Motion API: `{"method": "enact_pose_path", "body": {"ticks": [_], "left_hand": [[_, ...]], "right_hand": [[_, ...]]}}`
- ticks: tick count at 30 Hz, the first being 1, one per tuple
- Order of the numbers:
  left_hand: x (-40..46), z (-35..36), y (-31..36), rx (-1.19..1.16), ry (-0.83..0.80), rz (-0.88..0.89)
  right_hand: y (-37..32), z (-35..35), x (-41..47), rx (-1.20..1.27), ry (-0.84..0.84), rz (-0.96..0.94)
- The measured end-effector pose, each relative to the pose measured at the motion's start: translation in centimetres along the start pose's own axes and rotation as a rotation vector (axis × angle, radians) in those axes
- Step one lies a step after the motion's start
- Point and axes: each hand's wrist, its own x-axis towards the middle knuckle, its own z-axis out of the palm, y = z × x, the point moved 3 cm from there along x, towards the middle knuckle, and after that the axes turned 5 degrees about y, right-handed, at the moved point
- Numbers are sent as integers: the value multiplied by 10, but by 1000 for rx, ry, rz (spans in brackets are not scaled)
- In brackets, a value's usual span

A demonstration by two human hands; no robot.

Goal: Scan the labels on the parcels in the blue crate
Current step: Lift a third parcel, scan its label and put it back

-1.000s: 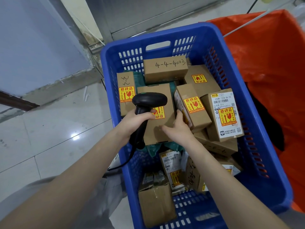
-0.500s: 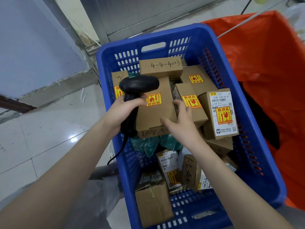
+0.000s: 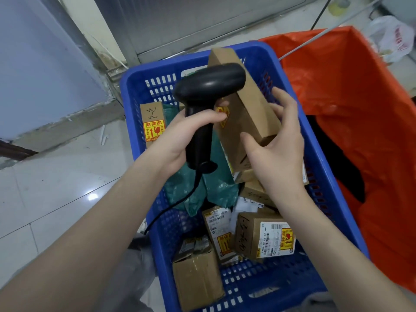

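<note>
A blue slotted crate (image 3: 324, 176) on the floor holds several brown cardboard parcels and a green plastic bag (image 3: 198, 188). My right hand (image 3: 276, 152) grips one brown parcel (image 3: 245, 113), lifted above the crate and tilted on end, a yellow fragile sticker on its left face. My left hand (image 3: 180, 134) is wrapped around the handle of a black corded barcode scanner (image 3: 207, 102), whose head sits against the lifted parcel's upper left. Labelled parcels (image 3: 265, 239) lie at the near end of the crate. The lifted parcel's shipping label is hidden.
An orange sack (image 3: 360, 109) stands open right of the crate, something dark inside. A white plastic bag (image 3: 391, 39) lies at the far right. Pale floor tiles (image 3: 56, 188) spread left; a wall and metal door frame rise behind.
My right hand has lifted the middle brown parcel out of the pile and tipped it upright. My left hand has raised the scanner with it. The camera has moved closer.
</note>
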Motion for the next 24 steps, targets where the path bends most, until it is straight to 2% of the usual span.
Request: {"method": "enact_pose_path", "body": {"ticks": [6, 10, 14, 20, 24], "left_hand": [[4, 13, 5, -32, -23, -1], [6, 18, 6, -41, -83, 5], [9, 23, 3, -39, -119, -9], [17, 32, -11, 51, -44, -48], [21, 32, -16, 60, -25, -75]], "right_hand": [[-6, -27, 0, -109, 109, -236], [4, -37, -1, -202, 126, -318], [23, -32, -3, -301, 71, -377], [42, -20, -6, -430, -6, -425], [48, -12, -11, -533, -139, -438]]}}
